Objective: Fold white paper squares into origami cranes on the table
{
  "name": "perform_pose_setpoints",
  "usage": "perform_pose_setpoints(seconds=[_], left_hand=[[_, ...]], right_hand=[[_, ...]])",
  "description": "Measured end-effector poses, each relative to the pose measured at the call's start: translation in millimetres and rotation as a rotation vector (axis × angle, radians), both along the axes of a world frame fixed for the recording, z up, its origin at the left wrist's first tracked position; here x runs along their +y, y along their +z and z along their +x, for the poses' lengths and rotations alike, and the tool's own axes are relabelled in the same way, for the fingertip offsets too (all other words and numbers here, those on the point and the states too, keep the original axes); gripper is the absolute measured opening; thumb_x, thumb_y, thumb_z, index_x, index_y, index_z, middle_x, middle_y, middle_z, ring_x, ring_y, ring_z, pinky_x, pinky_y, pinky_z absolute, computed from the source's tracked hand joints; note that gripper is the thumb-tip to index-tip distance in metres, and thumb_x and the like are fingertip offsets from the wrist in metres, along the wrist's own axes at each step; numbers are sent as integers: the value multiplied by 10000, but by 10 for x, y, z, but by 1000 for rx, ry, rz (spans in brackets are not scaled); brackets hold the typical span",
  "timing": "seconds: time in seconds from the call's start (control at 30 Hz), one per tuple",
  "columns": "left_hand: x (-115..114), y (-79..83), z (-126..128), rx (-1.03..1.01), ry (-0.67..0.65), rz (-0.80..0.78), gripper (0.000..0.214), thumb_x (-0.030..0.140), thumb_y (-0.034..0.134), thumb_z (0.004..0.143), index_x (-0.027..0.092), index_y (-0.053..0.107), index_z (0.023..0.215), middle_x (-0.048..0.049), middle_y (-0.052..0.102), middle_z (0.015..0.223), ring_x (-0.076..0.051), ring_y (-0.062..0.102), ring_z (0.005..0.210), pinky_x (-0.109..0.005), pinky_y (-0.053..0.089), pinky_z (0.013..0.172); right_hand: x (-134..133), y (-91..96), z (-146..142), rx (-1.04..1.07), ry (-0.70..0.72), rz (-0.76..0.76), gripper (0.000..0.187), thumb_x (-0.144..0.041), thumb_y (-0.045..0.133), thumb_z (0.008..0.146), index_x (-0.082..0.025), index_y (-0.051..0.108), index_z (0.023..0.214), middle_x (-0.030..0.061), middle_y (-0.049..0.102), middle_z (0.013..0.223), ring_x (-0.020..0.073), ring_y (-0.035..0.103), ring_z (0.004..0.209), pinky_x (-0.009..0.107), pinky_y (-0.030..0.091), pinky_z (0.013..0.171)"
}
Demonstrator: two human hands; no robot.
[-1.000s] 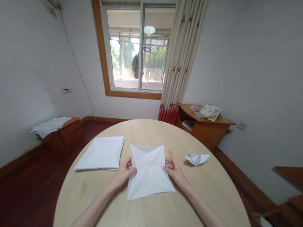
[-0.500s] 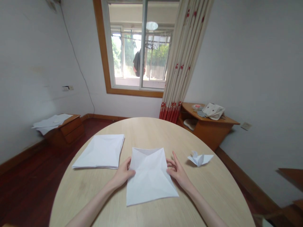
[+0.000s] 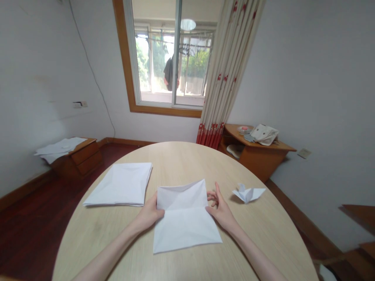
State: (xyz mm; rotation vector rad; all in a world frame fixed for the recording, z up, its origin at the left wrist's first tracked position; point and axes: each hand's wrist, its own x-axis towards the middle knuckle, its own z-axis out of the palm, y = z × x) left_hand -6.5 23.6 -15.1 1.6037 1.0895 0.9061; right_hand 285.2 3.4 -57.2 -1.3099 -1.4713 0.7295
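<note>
A folded paper sheet (image 3: 184, 230) is pinched by the left hand (image 3: 149, 214) at 9 o'clock; the half-open right hand (image 3: 221, 210) is pressed against it at 3 o'clock.

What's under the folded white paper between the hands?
The folded white paper lies on the pale wooden tabletop; anything directly beneath the sheet is covered and cannot be seen.

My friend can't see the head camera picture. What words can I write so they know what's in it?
A person's left hand and right hand touch the sides of a folded white paper sheet on a round, light wooden table. A stack of white paper lies to the left, and a folded paper bird sits to the right.
</note>
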Motion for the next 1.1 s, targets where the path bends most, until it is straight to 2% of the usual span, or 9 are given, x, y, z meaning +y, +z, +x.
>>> perform_pose_setpoints(seconds=[0.17, 0.3, 0.5, 0.7, 0.87, 0.97, 1.1], left_hand=[[10, -6, 2, 78, 42, 121, 443, 107, 508, 579, 154, 524, 1020, -39, 656, 929, -235, 620, 883, -331, 493, 804], [3, -22, 13, 91, 97, 174, 458, 104, 530, 588, 153, 519, 1043, -48, 650, 947, -235, 620, 888, -340, 491, 822], [-30, 8, 28, -109, 116, 149, 616, 133, 557, 609, 167, 449, 1214, -49, 624, 1020, -209, 613, 913, -318, 483, 828], [-41, 83, -31, -261, 90, 173, 558, 169, 573, 692, 206, 440, 1232, -71, 628, 1115, -206, 589, 1017, -343, 427, 929], [-81, 186, -68, -289, 87, 224, 403, 352, 597, 833, 197, 476, 1186, -103, 642, 1122, -223, 594, 998, -339, 434, 878], [-117, 252, -57, -328, 91, 228, 420, 457, 591, 851, 188, 499, 1160, -101, 653, 1085, -227, 593, 993, -330, 436, 871], [-140, 299, -30, -423, 81, 131, 511, 571, 585, 828, 176, 507, 1143, -107, 659, 1065, -232, 616, 918, -344, 453, 844]], right_hand=[[-2, 2, -14, -30, -14, 30, 1012, -214, 608, 679, -232, 50, 1523, 46, 614, 1016, 176, 603, 838, 305, 495, 718], [-30, 60, -49, -44, -13, 38, 1000, -218, 610, 681, -223, 72, 1524, 46, 612, 1023, 182, 593, 845, 330, 498, 775], [-97, 167, -105, 72, 38, 67, 998, -264, 637, 732, -230, 31, 1525, 91, 600, 1162, 191, 591, 910, 360, 478, 839], [-140, 262, -42, 204, 35, 66, 954, -329, 705, 722, -277, 171, 1510, 71, 607, 1143, 180, 597, 887, 393, 460, 905], [-205, 360, -13, 299, 11, 52, 700, -439, 629, 825, -291, 347, 1449, 61, 615, 1114, 203, 604, 961, 390, 460, 903], [-247, 409, -18, 284, -18, 94, 565, -471, 578, 863, -277, 453, 1379, 57, 634, 1084, 215, 591, 1008, 386, 438, 928], [-299, 474, -27, 210, -30, 165, 438, -476, 502, 913, -239, 546, 1279, 68, 667, 1044, 215, 593, 990, 376, 430, 926]])
